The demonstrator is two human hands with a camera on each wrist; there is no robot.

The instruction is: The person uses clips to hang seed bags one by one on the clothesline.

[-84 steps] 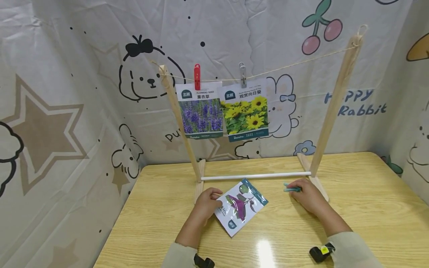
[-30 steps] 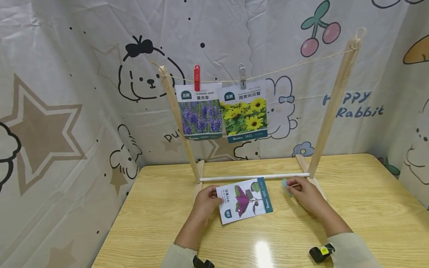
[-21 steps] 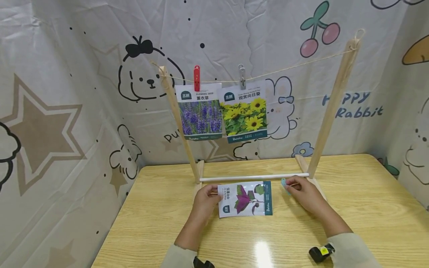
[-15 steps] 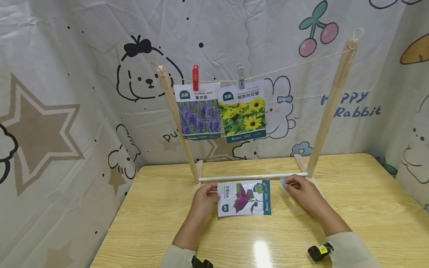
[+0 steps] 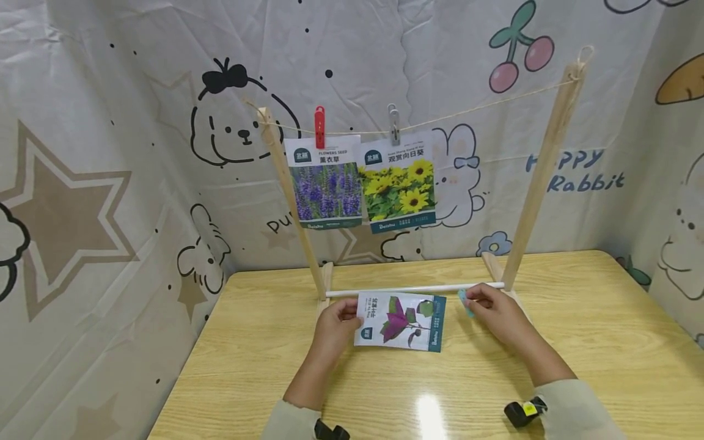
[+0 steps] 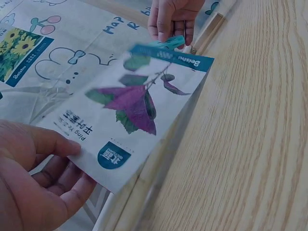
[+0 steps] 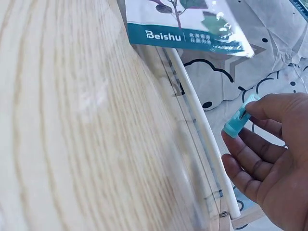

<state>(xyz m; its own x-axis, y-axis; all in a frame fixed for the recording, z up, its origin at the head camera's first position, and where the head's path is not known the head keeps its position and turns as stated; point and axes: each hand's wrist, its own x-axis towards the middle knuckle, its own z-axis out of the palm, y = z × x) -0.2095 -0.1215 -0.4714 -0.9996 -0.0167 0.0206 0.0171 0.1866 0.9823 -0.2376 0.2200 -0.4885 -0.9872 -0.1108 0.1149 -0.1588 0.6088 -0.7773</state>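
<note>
Left hand [image 5: 332, 324] pinches the left edge of a seed packet [image 5: 400, 313] with a purple-leaved plant printed on it, thumb on the face and fingers [image 6: 53, 175] curled beneath; the packet is lifted off the tabletop [image 5: 577, 342], held roughly level just in front of the white crossbar [image 5: 412, 289] of a wooden rack. Right hand [image 5: 497, 311] sits just right of the packet, near the bar, fingers [image 7: 250, 161] curled round a small teal clothespin [image 7: 237, 121], thumb pressing its top. Packet and clothespin close but apart in the head view. Above, a string [image 5: 473, 109] runs between the rack's two wooden posts [image 5: 541, 177]; a red clothespin [image 5: 319, 119] holds a lavender seed packet [image 5: 326, 183] and a grey clothespin [image 5: 393, 117] holds a sunflower seed packet [image 5: 399, 186], the two hanging side by side toward the left post. Cartoon-printed cloth backdrop [image 5: 110, 153] behind and on both sides.
</note>
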